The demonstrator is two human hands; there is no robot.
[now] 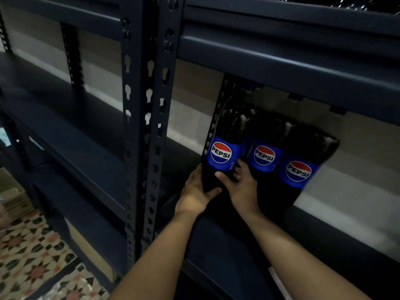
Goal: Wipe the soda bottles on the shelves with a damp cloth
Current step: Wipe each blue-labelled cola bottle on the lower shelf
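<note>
Fingers of my left hand (195,191) curl round the lower body of the leftmost bottle (223,146), thumb lying across its dark base. My right hand (242,187) clasps the same bottle from the other side, thumb on the front below the blue label and fingertips tucked into the gap against the middle bottle (265,152). So both hands are wrapped on one bottle, low down.

That bottle stands at the left end of a row of three on the dark metal shelf (227,241), just beside the perforated upright (149,126). The third bottle (303,167) touches the middle one on the right. All three lean in the wide view; I cannot tell whether any is truly tilted.

These look like large full bottles, so I judge them heavy, with smooth plastic that would slip once damp. Low on the body, with two hands, seems the safest hold; the label band is slicker, and the neck is hidden under the shelf above (281,68).

I see no cloth in either hand. A pale strip (279,282) lies at the shelf's near edge by my right forearm; what it is I cannot tell. Patterned floor tiles (32,260) show at lower left.
</note>
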